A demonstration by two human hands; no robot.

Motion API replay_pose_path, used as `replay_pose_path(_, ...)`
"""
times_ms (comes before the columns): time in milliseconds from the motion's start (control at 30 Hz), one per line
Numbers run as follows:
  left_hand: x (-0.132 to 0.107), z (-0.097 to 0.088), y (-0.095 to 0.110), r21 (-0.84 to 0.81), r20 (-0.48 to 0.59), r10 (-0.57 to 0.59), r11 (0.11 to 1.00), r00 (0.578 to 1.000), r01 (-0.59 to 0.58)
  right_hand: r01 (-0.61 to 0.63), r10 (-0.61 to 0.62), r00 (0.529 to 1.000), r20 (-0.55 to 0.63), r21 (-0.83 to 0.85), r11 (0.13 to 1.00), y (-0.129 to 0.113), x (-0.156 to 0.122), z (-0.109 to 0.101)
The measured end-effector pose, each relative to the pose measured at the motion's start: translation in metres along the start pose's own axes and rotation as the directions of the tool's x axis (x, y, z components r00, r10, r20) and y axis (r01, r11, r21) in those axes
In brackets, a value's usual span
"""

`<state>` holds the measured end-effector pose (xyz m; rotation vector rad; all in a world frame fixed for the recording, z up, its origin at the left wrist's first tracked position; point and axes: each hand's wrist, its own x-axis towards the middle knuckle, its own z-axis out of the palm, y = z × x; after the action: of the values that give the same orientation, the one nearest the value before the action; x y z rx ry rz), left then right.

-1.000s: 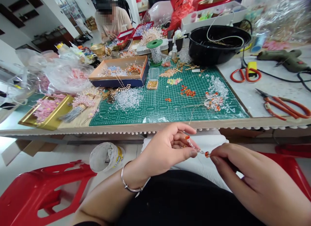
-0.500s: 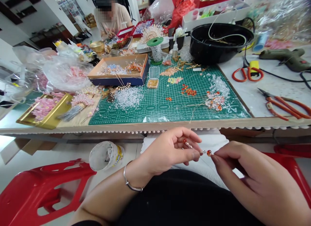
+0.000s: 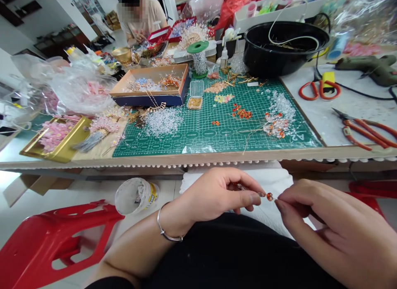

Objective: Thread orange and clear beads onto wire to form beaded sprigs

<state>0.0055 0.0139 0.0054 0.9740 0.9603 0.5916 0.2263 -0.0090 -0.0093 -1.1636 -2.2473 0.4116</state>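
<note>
In front of my lap, my left hand is closed around a beaded wire, thumb and fingers pinching it. Clear and orange beads on it show partly between the fingers. An orange bead sticks out past the left fingertips, in the gap between the hands. My right hand pinches the thin wire just right of that bead. On the green cutting mat above lie loose orange beads, a pile of clear beads and a bunch of beaded wires.
Orange-handled pliers, scissors and a glue gun lie at the right. A black basin stands behind the mat. Left are a shallow box and a gold tray. Another person sits across the table.
My left fingers have closed in more over the beaded wire, hiding more of its beads. Both hands have shifted slightly right, and the orange bead with them.
</note>
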Motion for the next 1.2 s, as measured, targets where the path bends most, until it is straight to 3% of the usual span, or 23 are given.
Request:
replay_pose_path(300, -0.002, 0.002, 0.002, 0.086, 0.007, 0.009, 0.996, 1.0, -0.009, -0.024, 0.025, 0.999, 0.045, -0.011, 1.0, 0.003, -0.007, 0.001)
replay_pose_path(533, -0.002, 0.002, 0.003, 0.149, -0.015, 0.022, 0.989, 1.0, -0.02, 0.123, -0.121, 0.99, 0.067, -0.038, 0.992, 0.001, 0.003, -0.004)
replay_pose_path(767, 0.001, -0.001, 0.0, 0.177, 0.042, -0.02, 0.984, 0.999, 0.012, 0.108, -0.101, 0.985, 0.139, -0.05, 0.993, 0.007, -0.002, -0.006)
replay_pose_path(900, 0.002, -0.002, 0.0, 0.184, 0.067, -0.024, 0.983, 0.997, 0.011, 0.136, -0.129, 0.985, 0.116, -0.049, 0.99, 0.003, -0.006, -0.004)
replay_pose_path(1067, 0.002, -0.001, -0.001, 0.173, 0.049, -0.028, 0.985, 0.998, 0.019, 0.14, -0.128, 0.985, 0.116, -0.103, 0.985, 0.0, -0.003, 0.0)
replay_pose_path(1200, -0.001, 0.0, -0.001, 0.104, 0.039, -0.014, 0.995, 0.999, 0.01, 0.087, -0.083, 0.99, 0.116, -0.026, 0.996, 0.003, 0.001, -0.001)
